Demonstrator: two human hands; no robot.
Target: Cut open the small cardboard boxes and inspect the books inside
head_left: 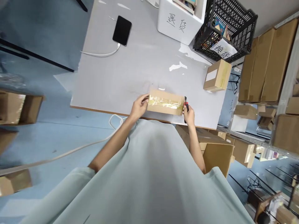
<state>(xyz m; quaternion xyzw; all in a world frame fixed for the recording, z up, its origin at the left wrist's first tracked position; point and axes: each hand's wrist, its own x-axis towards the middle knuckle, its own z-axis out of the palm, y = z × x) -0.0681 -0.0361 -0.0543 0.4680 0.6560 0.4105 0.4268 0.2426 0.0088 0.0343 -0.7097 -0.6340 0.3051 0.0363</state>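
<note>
A small cardboard box [165, 102] lies near the front edge of the grey-white table [130, 73], with shiny clear tape running along its top. My left hand [139, 106] grips the box's left end, thumb toward me and fingers behind it. At the right end, my right hand [189, 115] is closed around a black and red box cutter [186, 105]. The cutter stands close against the box's right side; whether its blade is out I cannot tell.
A black tablet [122, 30] with a white cable lies at the back left. Behind on the right are a white bin [179, 23], a black crate [224, 29] and another taped box [217, 75]. Shelves of cartons [268, 65] stand right; an open carton [216, 155] sits below the table's edge.
</note>
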